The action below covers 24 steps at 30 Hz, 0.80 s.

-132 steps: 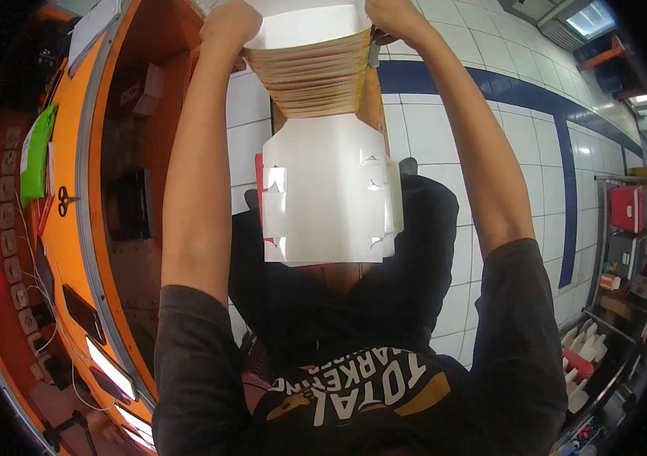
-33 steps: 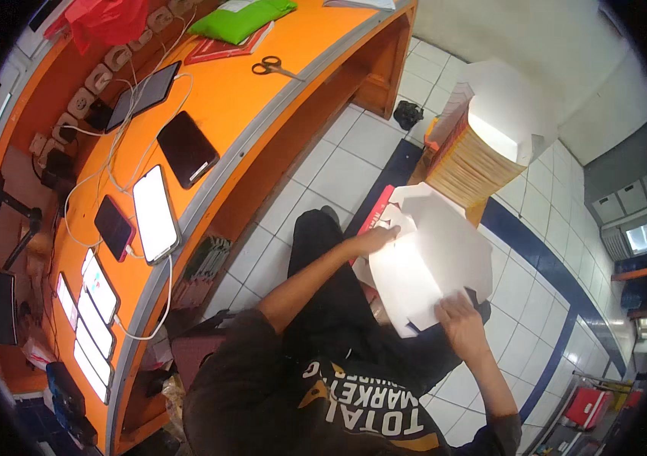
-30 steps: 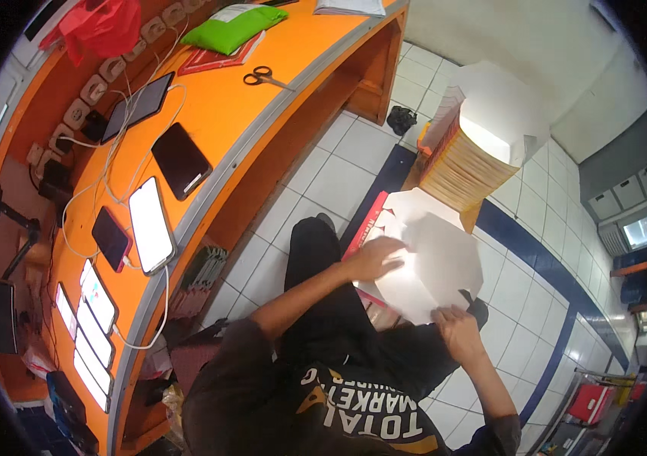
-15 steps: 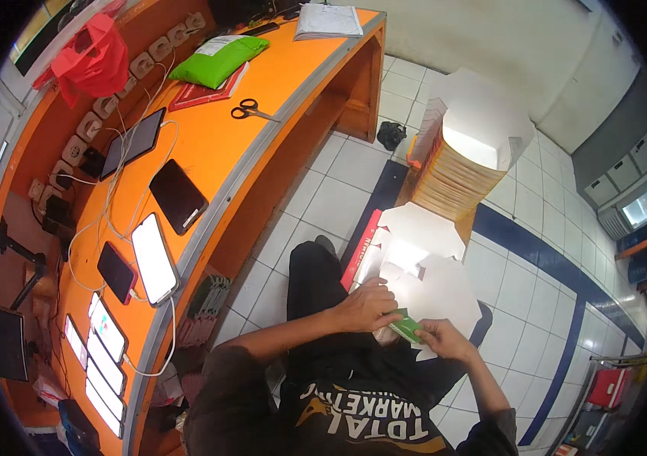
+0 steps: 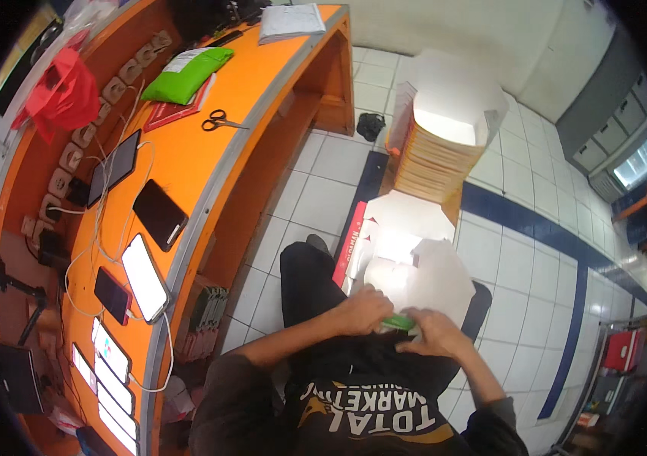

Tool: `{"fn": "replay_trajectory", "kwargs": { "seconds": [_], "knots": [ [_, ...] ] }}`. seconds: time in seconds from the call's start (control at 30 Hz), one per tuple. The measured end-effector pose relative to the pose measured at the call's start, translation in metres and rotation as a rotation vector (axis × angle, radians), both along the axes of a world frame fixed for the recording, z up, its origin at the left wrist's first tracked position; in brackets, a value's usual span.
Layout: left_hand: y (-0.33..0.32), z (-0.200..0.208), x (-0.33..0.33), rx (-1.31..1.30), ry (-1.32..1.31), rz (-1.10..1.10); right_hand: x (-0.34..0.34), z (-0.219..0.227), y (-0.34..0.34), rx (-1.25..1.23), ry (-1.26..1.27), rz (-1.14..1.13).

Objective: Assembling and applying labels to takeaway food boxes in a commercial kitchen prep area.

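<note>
Over my lap, a small green oblong thing (image 5: 398,322) sits between my two hands; its kind is not clear. My left hand (image 5: 364,311) is closed, its fingers curled at the left end of the green thing. From the other side, my right hand (image 5: 433,333) bends its thumb and fingers around the right end. Just beyond the hands lies an unfolded white cardboard box (image 5: 430,281) with raised flaps. Its printed red side (image 5: 349,245) faces left, and my hands cover part of its near edge.
A tall stack of nested cardboard boxes (image 5: 437,163) stands beyond the open box. Along the left runs an orange counter (image 5: 186,163) with several phones, a tablet (image 5: 114,169), charging cables, scissors (image 5: 221,121) and a green packet (image 5: 186,74). A black bag (image 5: 370,127) lies on the tiled floor.
My right hand has moved in toward the left and closed further over the green thing, so less of it shows. The whole view has shifted slightly.
</note>
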<state>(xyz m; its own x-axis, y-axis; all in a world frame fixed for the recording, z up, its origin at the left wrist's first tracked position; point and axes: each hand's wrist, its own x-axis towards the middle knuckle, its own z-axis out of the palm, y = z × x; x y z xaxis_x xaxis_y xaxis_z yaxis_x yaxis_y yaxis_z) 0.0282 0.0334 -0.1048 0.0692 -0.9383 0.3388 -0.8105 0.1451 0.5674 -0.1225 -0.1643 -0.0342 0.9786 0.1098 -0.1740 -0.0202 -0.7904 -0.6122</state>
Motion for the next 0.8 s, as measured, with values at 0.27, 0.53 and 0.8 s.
{"fn": "replay_trajectory", "kwargs": {
  "seconds": [0.27, 0.53, 0.8],
  "knots": [
    [0.002, 0.024, 0.005, 0.023, 0.134, 0.150, -0.007, 0.005, -0.014, -0.132, -0.072, -0.207],
    [-0.030, 0.082, -0.002, 0.103, 0.043, 0.102, 0.019, 0.031, 0.003, -0.249, -0.143, -0.065],
    [-0.057, 0.170, 0.019, -0.059, -0.145, 0.343, 0.060, 0.083, -0.034, -0.271, -0.491, 0.033]
  ]
}}
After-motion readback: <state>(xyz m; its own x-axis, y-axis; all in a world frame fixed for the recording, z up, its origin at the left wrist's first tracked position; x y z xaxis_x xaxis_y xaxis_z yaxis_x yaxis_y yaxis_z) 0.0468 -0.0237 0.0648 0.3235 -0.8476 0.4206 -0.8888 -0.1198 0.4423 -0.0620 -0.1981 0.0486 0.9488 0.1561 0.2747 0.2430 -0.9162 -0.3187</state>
